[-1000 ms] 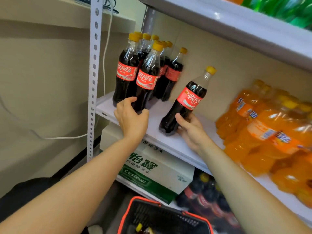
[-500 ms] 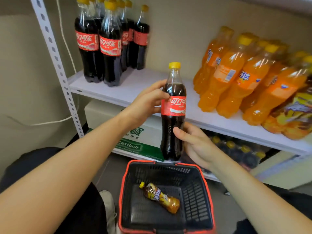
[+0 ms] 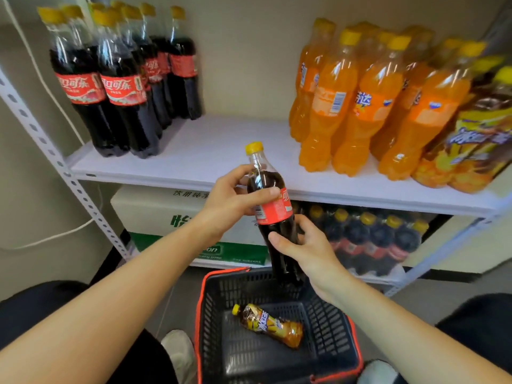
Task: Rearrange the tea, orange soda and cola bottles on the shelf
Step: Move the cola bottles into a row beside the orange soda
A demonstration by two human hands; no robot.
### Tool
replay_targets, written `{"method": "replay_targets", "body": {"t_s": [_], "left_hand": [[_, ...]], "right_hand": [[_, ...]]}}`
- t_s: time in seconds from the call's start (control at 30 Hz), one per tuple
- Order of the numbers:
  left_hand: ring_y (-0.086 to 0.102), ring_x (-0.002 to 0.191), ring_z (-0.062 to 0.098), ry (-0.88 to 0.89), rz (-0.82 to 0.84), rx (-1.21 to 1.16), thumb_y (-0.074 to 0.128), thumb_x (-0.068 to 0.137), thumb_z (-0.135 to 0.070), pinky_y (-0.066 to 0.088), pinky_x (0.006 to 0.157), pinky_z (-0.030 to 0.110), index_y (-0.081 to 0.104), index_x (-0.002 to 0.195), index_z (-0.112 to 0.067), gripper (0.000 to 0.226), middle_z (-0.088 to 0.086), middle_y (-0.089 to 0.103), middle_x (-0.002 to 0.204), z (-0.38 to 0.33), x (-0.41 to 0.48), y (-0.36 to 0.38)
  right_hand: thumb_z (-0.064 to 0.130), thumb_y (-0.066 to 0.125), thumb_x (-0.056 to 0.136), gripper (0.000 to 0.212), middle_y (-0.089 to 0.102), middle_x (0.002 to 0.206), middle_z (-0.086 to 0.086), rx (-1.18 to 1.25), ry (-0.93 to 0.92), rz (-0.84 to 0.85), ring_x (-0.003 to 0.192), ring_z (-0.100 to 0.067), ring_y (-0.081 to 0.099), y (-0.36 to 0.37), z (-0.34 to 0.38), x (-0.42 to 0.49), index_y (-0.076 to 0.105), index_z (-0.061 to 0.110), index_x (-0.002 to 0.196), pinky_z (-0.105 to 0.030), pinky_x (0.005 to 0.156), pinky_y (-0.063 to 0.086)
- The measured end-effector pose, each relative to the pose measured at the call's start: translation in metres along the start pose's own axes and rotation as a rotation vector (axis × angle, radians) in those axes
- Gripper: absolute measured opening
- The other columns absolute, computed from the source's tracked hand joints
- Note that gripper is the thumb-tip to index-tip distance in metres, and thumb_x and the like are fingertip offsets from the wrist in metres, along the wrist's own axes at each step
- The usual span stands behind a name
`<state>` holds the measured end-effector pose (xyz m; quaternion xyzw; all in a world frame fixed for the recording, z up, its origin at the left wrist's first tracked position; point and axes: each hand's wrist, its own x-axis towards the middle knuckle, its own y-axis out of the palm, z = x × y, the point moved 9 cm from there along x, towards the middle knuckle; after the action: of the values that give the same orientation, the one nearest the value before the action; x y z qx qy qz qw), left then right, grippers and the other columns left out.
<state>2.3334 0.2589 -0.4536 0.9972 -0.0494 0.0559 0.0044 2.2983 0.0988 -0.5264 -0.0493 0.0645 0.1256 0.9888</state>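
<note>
I hold one cola bottle (image 3: 273, 214) with a yellow cap upright in front of the white shelf (image 3: 210, 151), above the basket. My left hand (image 3: 235, 200) grips its upper part and label. My right hand (image 3: 302, 248) grips its lower body. Several cola bottles (image 3: 116, 87) stand at the shelf's left end. Several orange soda bottles (image 3: 360, 101) stand on the right, with tea bottles (image 3: 476, 134) at the far right. One tea bottle (image 3: 270, 325) lies in the black basket (image 3: 327, 322) with a red rim on the floor.
A perforated metal post (image 3: 55, 159) frames the shelf on the left, with a white cable beside it. On the lower shelf sit a white and green carton (image 3: 166, 212) and a pack of cola bottles (image 3: 368, 239). My shoes (image 3: 177, 353) flank the basket.
I lifted the cola bottle off the shelf and brought it upright toward me; both hands now hold it lower, over the basket. My left hand left the shelf's cola group and took the bottle.
</note>
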Motion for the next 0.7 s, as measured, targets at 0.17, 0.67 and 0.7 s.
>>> {"method": "replay_targets", "body": {"t_s": [0.17, 0.67, 0.7], "left_hand": [[0.072, 0.099, 0.017, -0.074, 0.072, -0.123, 0.062, 0.087, -0.031, 0.057, 0.079, 0.025, 0.071, 0.115, -0.026, 0.030, 0.001, 0.075, 0.109, 0.002, 0.006, 0.004], [0.070, 0.109, 0.019, -0.024, -0.051, -0.011, 0.074, 0.081, -0.038, 0.058, 0.088, 0.033, 0.069, 0.122, -0.032, 0.042, 0.001, 0.073, 0.116, -0.001, -0.001, -0.003], [0.069, 0.109, 0.018, -0.038, -0.031, -0.019, 0.070, 0.083, -0.037, 0.056, 0.090, 0.035, 0.068, 0.123, -0.030, 0.040, 0.001, 0.073, 0.118, -0.002, -0.001, -0.002]], "right_hand": [[0.051, 0.082, 0.075, 0.051, 0.076, 0.115, 0.004, 0.185, 0.060, 0.086, 0.109, -0.012, 0.070, 0.006, -0.006, 0.000, 0.068, 0.027, 0.118, -0.041, 0.104, 0.049], [0.049, 0.080, 0.076, 0.050, 0.076, 0.109, 0.004, 0.070, 0.000, 0.085, 0.104, -0.010, 0.072, 0.010, -0.001, 0.005, 0.062, 0.029, 0.118, -0.030, 0.092, 0.048], [0.048, 0.079, 0.078, 0.049, 0.076, 0.110, 0.004, 0.088, 0.004, 0.106, 0.105, -0.011, 0.072, 0.010, -0.001, 0.004, 0.063, 0.028, 0.120, -0.029, 0.093, 0.048]]}}
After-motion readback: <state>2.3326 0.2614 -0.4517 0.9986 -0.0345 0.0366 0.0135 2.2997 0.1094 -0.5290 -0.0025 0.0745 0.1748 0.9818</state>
